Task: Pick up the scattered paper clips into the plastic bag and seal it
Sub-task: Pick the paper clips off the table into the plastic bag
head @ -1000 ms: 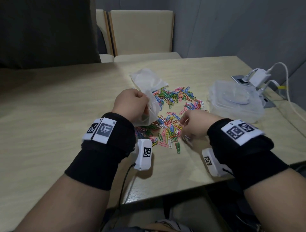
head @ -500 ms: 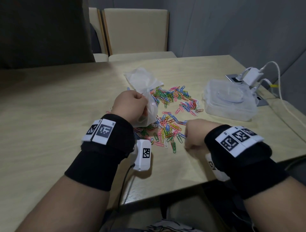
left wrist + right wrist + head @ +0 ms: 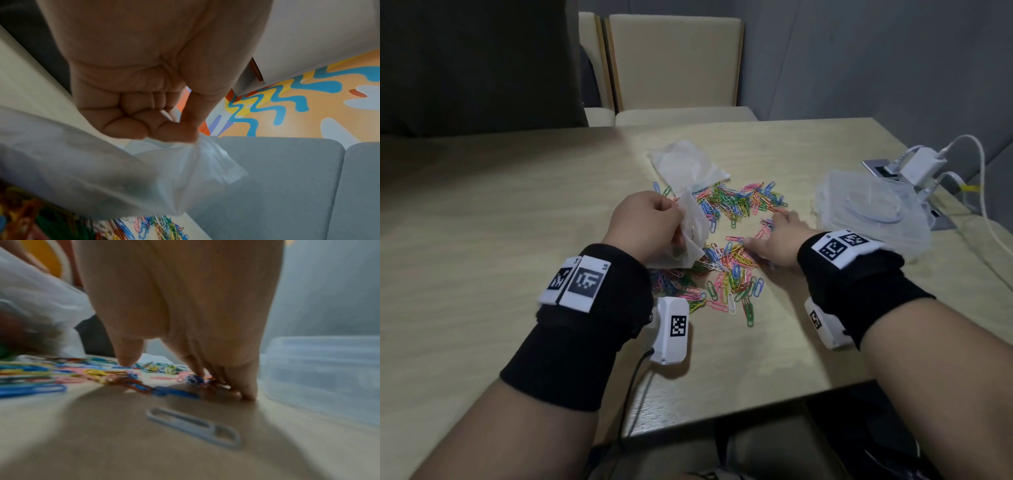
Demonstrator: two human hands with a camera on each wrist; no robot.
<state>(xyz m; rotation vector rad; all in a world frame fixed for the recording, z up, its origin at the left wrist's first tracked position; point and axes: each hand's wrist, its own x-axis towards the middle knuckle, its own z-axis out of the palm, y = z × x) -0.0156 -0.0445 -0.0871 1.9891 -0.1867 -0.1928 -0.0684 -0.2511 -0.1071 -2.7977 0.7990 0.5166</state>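
Note:
Colourful paper clips (image 3: pixel 732 209) lie strewn in a pile mid-table. My left hand (image 3: pixel 643 226) hovers over the pile's left side and pinches the rim of a clear plastic bag (image 3: pixel 693 240), which hangs down with a few clips inside. The left wrist view shows thumb and curled fingers (image 3: pixel 170 131) nipping the bag (image 3: pixel 102 170) above the clips (image 3: pixel 148 229). My right hand (image 3: pixel 777 240) lies spread on the pile's right side. In the right wrist view its straight fingertips (image 3: pixel 248 394) press several clips against the table, thumb apart. A white clip (image 3: pixel 193 426) lies loose near the wrist.
A second crumpled plastic bag (image 3: pixel 685 164) lies behind the pile. A clear lidded container (image 3: pixel 873 209) stands just right of my right hand. Behind it are a white charger (image 3: pixel 924 168) and cables. Chairs (image 3: pixel 674 61) stand at the far edge.
My right hand, curled at the near side of the pile before, has reached forward and right and spread its fingers on the clips. The left hand still holds the bag in place.

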